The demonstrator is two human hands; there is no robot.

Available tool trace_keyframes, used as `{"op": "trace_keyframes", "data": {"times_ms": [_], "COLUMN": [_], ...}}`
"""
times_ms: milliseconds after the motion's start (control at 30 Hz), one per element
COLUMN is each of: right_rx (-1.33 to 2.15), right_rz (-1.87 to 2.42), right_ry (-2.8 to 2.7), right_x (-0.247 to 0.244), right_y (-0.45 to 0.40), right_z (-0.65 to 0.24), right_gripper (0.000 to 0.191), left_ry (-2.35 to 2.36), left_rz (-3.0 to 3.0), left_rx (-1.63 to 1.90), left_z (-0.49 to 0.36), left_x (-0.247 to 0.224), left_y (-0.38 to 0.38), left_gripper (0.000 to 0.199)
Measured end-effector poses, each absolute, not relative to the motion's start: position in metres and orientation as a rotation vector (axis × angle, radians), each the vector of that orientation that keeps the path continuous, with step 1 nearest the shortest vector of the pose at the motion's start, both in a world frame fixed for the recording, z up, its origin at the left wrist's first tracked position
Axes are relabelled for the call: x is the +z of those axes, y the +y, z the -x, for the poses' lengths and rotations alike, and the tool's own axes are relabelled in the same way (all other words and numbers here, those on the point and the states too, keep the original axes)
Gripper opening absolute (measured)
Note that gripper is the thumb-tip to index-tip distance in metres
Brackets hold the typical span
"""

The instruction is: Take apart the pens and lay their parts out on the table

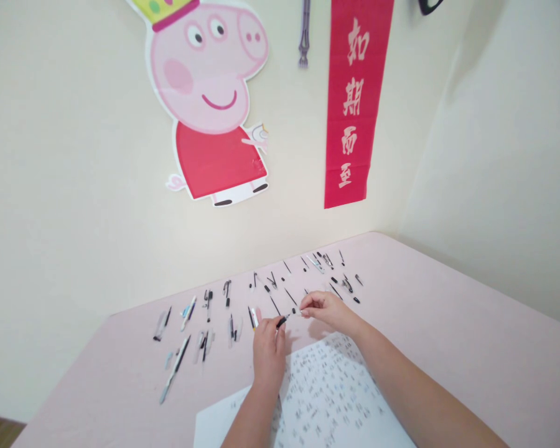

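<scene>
My left hand (269,348) is closed around a dark pen (282,322), its tip angled up to the right. Just beyond that tip, my right hand (324,308) pinches a small pale piece that looks like a pen cap (300,312). The pen and the pale piece are close together; whether they touch I cannot tell. Under my forearms lies a white sheet of paper (326,392) covered in handwritten characters. A pink and white pen part (256,317) lies left of my left hand, beside a dark refill (251,317).
Several pens and pen parts lie in rows across the pink table (448,348). At the left are a grey-and-black pen (175,370) and a clear barrel (160,326). The wall behind bears a cartoon pig cutout (219,162) and a red banner (348,149).
</scene>
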State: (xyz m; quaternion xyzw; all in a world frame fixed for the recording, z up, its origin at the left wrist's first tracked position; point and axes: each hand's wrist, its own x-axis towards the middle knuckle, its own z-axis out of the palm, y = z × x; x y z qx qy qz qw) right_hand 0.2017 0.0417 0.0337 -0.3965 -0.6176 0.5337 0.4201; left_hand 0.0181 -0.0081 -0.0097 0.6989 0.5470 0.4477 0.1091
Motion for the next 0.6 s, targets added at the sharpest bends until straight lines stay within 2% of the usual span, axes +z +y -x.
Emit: {"op": "trace_keyframes", "data": {"times_ms": [133, 333, 600], "right_rx": [1.311, 1.053, 0.888], "right_rz": [1.010, 1.021, 0.981], "right_ry": [-1.569, -1.706, -1.825], "right_x": [0.035, 0.035, 0.037], "right_y": [0.041, 0.037, 0.031], "right_z": [-0.199, -0.193, -0.186], "right_gripper": [0.021, 0.013, 0.019], "left_ry": [1.623, 1.628, 1.599], "left_rz": [-2.078, -2.087, -2.077], "left_rx": [1.323, 1.289, 1.264], "left_z": [-0.019, -0.021, -0.019], "left_x": [-0.009, -0.007, -0.010], "left_y": [-0.008, -0.009, -0.008], "left_gripper": [0.025, 0.023, 0.024]}}
